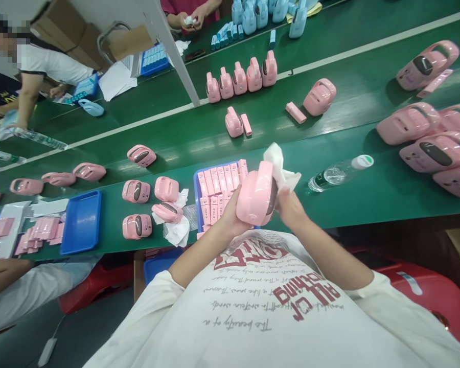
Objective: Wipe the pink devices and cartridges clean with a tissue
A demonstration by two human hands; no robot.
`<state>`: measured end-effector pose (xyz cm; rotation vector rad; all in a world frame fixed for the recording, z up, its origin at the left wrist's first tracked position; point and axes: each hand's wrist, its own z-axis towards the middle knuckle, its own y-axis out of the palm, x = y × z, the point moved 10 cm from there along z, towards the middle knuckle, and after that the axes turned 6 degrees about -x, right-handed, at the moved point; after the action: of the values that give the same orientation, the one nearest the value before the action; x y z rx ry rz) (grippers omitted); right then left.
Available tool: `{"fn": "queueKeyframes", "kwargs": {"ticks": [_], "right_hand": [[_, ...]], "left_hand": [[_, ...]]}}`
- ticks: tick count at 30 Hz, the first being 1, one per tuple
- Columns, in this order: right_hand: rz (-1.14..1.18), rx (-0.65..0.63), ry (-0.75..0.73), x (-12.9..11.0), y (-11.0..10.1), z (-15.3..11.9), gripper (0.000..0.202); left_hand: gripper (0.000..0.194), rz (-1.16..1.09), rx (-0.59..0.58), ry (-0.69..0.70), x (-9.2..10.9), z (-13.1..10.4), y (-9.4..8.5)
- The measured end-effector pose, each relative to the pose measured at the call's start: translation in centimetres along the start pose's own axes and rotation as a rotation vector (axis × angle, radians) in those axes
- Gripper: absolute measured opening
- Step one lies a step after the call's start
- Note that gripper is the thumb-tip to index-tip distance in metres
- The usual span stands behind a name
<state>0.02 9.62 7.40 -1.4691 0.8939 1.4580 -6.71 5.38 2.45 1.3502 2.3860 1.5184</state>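
A glossy pink device with a loop handle and a dark oval panel (255, 197) is held up close to my chest, over the table edge. My left hand (232, 217) is wrapped round its left side and underside. On its right, my right hand (289, 207) pinches a crumpled white tissue (281, 168) against the handle and dark panel. Behind the device lies a blue tray (197, 179) filled with rows of small pink boxes (215, 180), partly hidden by the device and my left hand.
A plastic bottle (339, 173) lies right of my hands. Pink devices stand left on the table (168, 189), with tissues (177, 232), and more crowd the right end (408, 122). Others sit on the green belt (191, 138). Across it, people handle blue items (249, 18).
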Motion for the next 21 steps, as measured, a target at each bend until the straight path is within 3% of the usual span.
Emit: {"fn": "queueKeyframes", "kwargs": {"ticks": [3, 5, 9, 12, 15, 19, 21], "right_hand": [[0.303, -0.215, 0.290, 0.9, 0.7, 1.1, 0.073], [0.394, -0.261, 0.347, 0.6, 0.7, 1.8, 0.066], [0.463, -0.085, 0.330, 0.4, -0.6, 3.6, 0.043], [0.462, 0.033, 0.386, 1.6, -1.2, 4.0, 0.034], [0.458, 0.108, 0.444, 3.2, -2.0, 4.1, 0.029], [0.348, 0.207, 0.487, 4.2, -3.5, 4.1, 0.024], [0.311, 0.196, 0.462, 4.0, -3.4, 4.2, 0.024]], "left_hand": [[0.046, 0.029, -0.137, -0.161, -1.0, -0.6, 1.3], [0.047, 0.059, -0.194, -0.222, -1.4, -0.9, 2.1], [0.050, 0.112, -0.183, -0.260, -1.6, -1.0, 2.9], [0.047, 0.149, -0.031, -0.042, 0.6, -0.9, 1.8], [0.056, 0.299, 0.109, 0.205, 3.2, -1.8, 0.0], [0.074, 0.691, 0.191, 0.414, 5.3, -3.1, -0.9], [0.081, 0.763, 0.210, 0.520, 6.2, -3.3, -0.9]]}}
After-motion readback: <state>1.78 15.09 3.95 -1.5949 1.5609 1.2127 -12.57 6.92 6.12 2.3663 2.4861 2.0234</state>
